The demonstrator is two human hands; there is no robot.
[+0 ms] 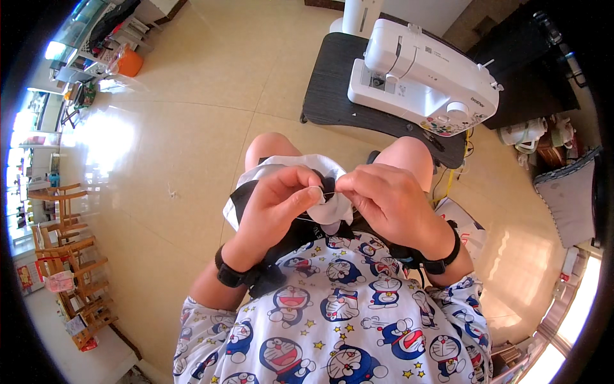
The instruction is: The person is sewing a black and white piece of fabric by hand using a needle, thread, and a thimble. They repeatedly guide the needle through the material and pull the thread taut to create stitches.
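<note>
At the left grip (pixel 275 201), white cloth (pixel 339 210) bunches

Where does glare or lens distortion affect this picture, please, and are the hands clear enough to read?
Head view: strong glare washes out part of the tiled floor at left, with softer patches at lower right; fisheye distortion bends lines near the rim; the left hand and right hand look fairly sharp, but the thin item between them is too fine to identify.

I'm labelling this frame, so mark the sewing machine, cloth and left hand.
Sewing machine (pixel 432 69), head view: upper body.
Cloth (pixel 335 212), head view: white lower-right part.
Left hand (pixel 273 201), head view: near thumb base.
</note>
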